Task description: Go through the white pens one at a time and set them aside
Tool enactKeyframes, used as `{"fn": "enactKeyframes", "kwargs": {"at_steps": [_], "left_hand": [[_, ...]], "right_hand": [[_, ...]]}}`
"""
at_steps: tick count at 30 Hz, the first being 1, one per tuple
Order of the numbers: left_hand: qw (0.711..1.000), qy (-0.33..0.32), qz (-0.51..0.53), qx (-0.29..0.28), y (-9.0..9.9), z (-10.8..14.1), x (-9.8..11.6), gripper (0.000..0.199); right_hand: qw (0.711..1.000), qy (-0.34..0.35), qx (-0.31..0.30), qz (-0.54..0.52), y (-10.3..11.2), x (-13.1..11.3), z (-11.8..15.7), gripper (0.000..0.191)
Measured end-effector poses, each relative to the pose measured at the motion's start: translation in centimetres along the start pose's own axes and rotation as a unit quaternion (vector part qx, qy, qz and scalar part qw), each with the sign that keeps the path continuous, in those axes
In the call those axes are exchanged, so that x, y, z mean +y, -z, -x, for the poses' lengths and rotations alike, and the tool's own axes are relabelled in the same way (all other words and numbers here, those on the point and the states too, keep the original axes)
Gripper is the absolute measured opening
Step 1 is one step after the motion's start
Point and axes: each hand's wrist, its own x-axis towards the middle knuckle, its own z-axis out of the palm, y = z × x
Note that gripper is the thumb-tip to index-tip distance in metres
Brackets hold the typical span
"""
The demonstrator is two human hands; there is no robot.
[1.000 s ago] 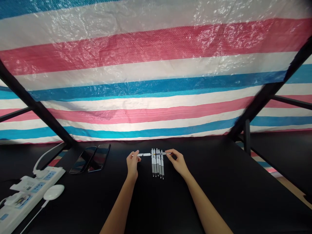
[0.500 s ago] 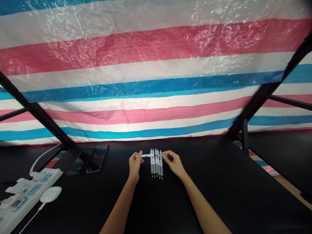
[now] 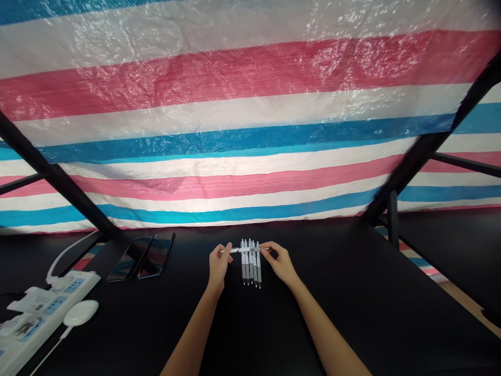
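Several white pens with grey grips (image 3: pixel 251 272) lie side by side on the black table, tips toward me. Above their upper ends, my left hand (image 3: pixel 219 263) is closed on the white upper barrel of a pen (image 3: pixel 242 249), held crosswise. My right hand (image 3: pixel 278 262) pinches that pen's grey lower section (image 3: pixel 254 249) from the other side. The two sections meet end to end over the row; whether they are joined I cannot tell. Fingertips hide the outer ends.
Two dark phones (image 3: pixel 157 256) lie on the table at the left. A white power strip (image 3: pixel 78 284) with plugs and a round white charger (image 3: pixel 81 313) are at lower left. Black frame bars (image 3: pixel 420 154) and a striped sheet (image 3: pixel 250 183) stand behind.
My left hand has moved slightly right with the white barrel, closing the gap to the grey section. My right hand and the row of pens stay in place.
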Motion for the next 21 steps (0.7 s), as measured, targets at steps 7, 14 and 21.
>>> {"fn": "enactKeyframes", "kwargs": {"at_steps": [7,14,21], "left_hand": [[1.0,-0.002,-0.017,-0.006,0.08,-0.05,-0.02,0.045],[1.0,-0.009,-0.007,-0.009,-0.05,0.05,0.26,0.046],[1.0,-0.005,-0.013,-0.016,-0.36,0.34,0.69,0.045]], "right_hand": [[1.0,-0.002,0.005,0.003,-0.02,0.11,-0.07,0.021],[1.0,-0.015,0.013,0.002,0.07,0.07,-0.07,0.023],[1.0,-0.016,0.006,0.0,0.23,-0.07,-0.06,0.022]]}}
